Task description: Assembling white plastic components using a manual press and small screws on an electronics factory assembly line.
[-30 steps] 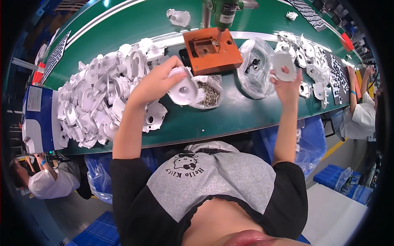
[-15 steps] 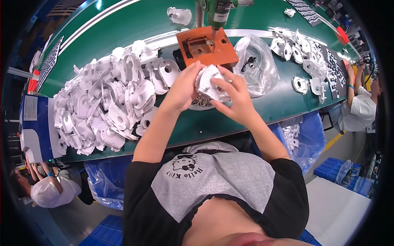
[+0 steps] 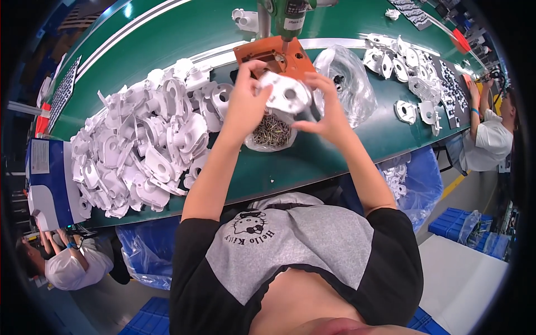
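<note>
A white plastic housing point(image 3: 279, 101) with a round hole is gripped at its left side by my left hand point(image 3: 249, 100), whose fingers are closed on it. Just right of that housing, my right hand point(image 3: 330, 111) has its thumb and fingers spread wide, and it appears to hold nothing. Behind the part sits an orange fixture block point(image 3: 301, 66) with a recess, partly covered by my left fingers and the housing. Above the block hangs a green power screwdriver point(image 3: 290, 17), its tip pointing down. A bowl of screws point(image 3: 271, 134) lies below the housing, between my forearms.
On the left, white housings point(image 3: 139, 139) form a large heap. A clear plastic bag point(image 3: 352, 92) with dark parts lies right of the block. More white parts point(image 3: 413, 70) and a dark tray of small parts point(image 3: 451, 95) are farther right, near another person point(image 3: 486, 134).
The housing has turned over to show its flat holed face. My right hand has come off it, fingers spreading, and the screw bowl is more exposed.
</note>
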Tool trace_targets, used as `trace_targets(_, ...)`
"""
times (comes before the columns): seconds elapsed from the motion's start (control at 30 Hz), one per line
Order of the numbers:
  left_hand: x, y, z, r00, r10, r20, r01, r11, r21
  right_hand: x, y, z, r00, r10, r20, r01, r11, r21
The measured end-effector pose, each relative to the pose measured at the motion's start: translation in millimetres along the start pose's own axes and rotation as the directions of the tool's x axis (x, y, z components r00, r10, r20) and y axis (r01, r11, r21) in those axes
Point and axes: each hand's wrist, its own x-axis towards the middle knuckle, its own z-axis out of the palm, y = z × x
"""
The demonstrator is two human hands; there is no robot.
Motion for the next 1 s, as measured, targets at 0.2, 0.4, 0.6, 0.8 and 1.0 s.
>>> trace_targets(0.2, 37, -6, -9, 0.945, 0.05, -0.323, -0.032, 0.998, 0.06, -12, 67, -34, 0.949, 0.136, -0.286, -0.21, 0.946, -0.248)
trace_targets(0.4, 63, -24, -12, 0.745, 0.591, -0.311, -0.245, 0.675, 0.696, -33, 114, -29, 0.926, 0.287, -0.246, -0.375, 0.779, -0.502)
trace_targets(0.6, 51, 2, -18, 0.938, 0.083, -0.336, 0.122, 0.829, 0.546, -34, 119, -27, 0.88, 0.389, -0.271, -0.47, 0.796, -0.381)
trace_targets(0.8, 50, -3, -30, 0.93, 0.141, -0.34, 0.021, 0.902, 0.432, -35, 121, -28, 0.892, 0.37, -0.259, -0.446, 0.817, -0.366)
trace_targets(1.0, 61, -7, -27, 0.935, 0.111, -0.337, 0.101, 0.828, 0.552, -35, 121, -29, 0.905, 0.349, -0.244, -0.419, 0.831, -0.366)
